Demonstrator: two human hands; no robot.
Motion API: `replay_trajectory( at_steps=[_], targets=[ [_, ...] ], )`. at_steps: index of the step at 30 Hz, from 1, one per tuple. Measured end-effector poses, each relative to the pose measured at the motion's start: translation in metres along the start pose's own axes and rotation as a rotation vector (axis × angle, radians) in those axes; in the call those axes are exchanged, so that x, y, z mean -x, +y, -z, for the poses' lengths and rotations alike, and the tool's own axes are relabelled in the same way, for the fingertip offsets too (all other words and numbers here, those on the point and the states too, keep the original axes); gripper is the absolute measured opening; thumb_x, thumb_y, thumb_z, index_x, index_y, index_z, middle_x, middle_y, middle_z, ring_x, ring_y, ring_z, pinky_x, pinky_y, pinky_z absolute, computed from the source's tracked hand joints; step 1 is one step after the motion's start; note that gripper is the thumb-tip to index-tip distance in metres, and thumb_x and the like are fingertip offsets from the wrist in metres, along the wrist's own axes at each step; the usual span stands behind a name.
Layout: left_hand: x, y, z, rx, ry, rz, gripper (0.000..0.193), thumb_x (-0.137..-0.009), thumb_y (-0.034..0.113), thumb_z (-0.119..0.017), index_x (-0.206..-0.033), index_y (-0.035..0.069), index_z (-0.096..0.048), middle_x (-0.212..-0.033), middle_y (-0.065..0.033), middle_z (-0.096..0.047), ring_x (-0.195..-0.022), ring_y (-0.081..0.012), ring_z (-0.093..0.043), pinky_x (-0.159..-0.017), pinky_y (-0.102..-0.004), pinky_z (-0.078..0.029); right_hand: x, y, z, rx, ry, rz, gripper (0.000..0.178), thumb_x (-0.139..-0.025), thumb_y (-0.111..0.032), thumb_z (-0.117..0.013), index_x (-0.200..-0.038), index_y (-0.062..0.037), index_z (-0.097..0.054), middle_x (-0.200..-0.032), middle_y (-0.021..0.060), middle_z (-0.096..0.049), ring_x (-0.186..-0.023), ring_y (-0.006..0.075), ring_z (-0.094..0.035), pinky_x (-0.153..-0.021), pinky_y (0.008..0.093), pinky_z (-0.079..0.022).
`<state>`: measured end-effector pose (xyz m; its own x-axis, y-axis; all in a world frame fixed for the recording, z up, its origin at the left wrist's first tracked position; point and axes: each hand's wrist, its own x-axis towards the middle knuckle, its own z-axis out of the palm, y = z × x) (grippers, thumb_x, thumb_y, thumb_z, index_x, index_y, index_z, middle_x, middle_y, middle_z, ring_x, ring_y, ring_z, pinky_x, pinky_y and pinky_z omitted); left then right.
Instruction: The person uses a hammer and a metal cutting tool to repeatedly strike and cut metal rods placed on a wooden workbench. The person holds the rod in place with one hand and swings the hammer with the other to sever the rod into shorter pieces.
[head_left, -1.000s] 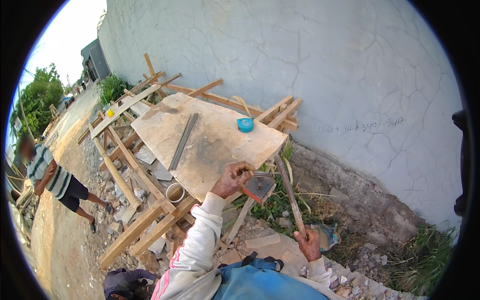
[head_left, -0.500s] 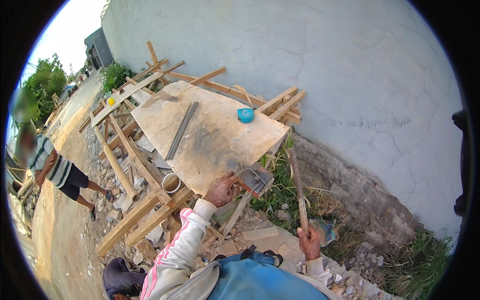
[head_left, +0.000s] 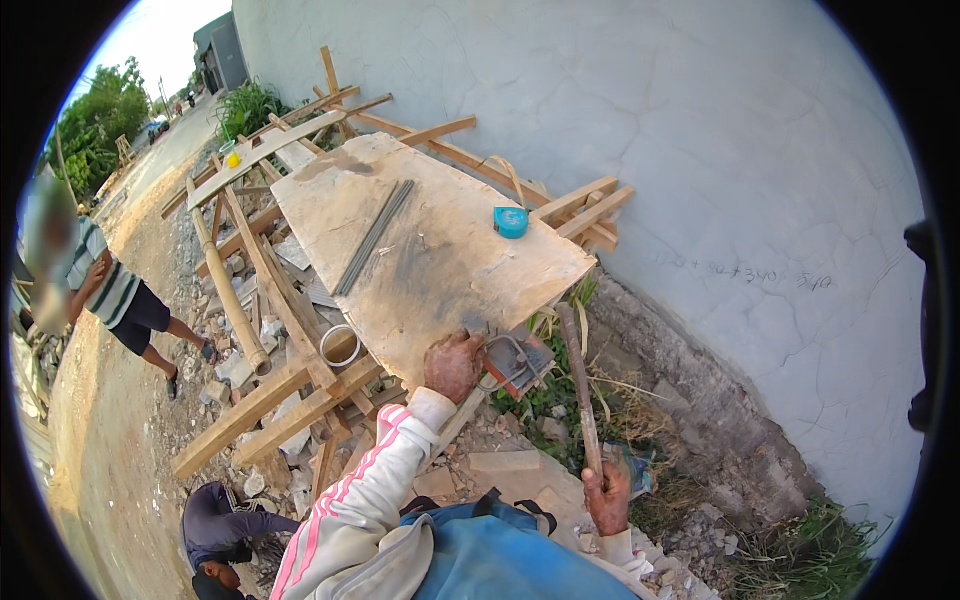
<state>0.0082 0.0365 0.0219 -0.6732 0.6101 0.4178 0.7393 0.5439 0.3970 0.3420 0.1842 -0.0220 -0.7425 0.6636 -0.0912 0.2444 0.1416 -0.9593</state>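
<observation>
One thin, bent metal rod (head_left: pixel 522 350) sat over an orange-edged block (head_left: pixel 518 386) beside the rough board (head_left: pixel 440 260); remotely, I saw the left hand (head_left: pixel 453 365) curled round it, the right hand (head_left: pixel 607 497) gripping a scuffed brown bar (head_left: pixel 580 390).

A pale, finely cracked wall (head_left: pixel 700 130) fills the upper right of the frame. At the left stands a bystander (head_left: pixel 135 312) in a striped shirt (head_left: pixel 118 288); at lower left another person (head_left: pixel 218 522) bends over. Leafy trees (head_left: pixel 108 112) rise at upper left, grass (head_left: pixel 810 555) at lower right.

Cracked wall (head_left: pixel 700 130), dirt road (head_left: pixel 100 420), perhaps a building (head_left: pixel 224 58)
</observation>
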Motion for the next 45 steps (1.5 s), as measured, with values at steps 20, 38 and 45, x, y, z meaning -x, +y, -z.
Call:
replay_trajectory(
  at_steps=[20,38,45],
  targets=[
    [-0.006,0.019,-0.011,-0.160,0.009,0.092,0.022,-0.085,0.019,-0.065,-0.103,0.019,-0.076,-0.095,-0.0088,-0.065,-0.097,-0.0293,-0.063,-0.085,-0.0446,-0.047,-0.002,-0.013,0.004,0.104,-0.019,0.099,0.038,-0.098,-0.038,-0.067,-0.086,-0.0033,-0.056,-0.071,-0.0008,-0.045,-0.069,0.0078,-0.041,-0.060,0.0272,-0.037],
    [-0.002,0.015,-0.017,-0.105,0.009,0.075,0.022,-0.087,0.018,-0.061,-0.104,0.017,-0.074,-0.098,-0.0128,-0.063,-0.096,-0.0316,-0.062,-0.090,-0.0465,-0.042,-0.080,-0.059,0.102,0.862,-0.160,0.218,0.051,-0.092,-0.052,-0.067,-0.080,-0.0028,-0.058,-0.058,0.0178,-0.051,-0.055,0.0392,-0.056,-0.055,0.0460,-0.044],
    [0.011,0.034,0.004,-0.092,0.147,0.009,0.027,-0.088,0.024,-0.068,-0.111,0.010,-0.067,-0.111,-0.0135,-0.059,-0.105,-0.0328,-0.057,-0.090,-0.0462,-0.044,-0.088,-0.048,0.096,0.794,-0.084,0.277,0.050,-0.090,-0.051,-0.071,-0.080,-0.0031,-0.059,-0.058,0.0154,-0.051,-0.053,0.0356,-0.054,-0.053,0.0431,-0.044]
  ],
)
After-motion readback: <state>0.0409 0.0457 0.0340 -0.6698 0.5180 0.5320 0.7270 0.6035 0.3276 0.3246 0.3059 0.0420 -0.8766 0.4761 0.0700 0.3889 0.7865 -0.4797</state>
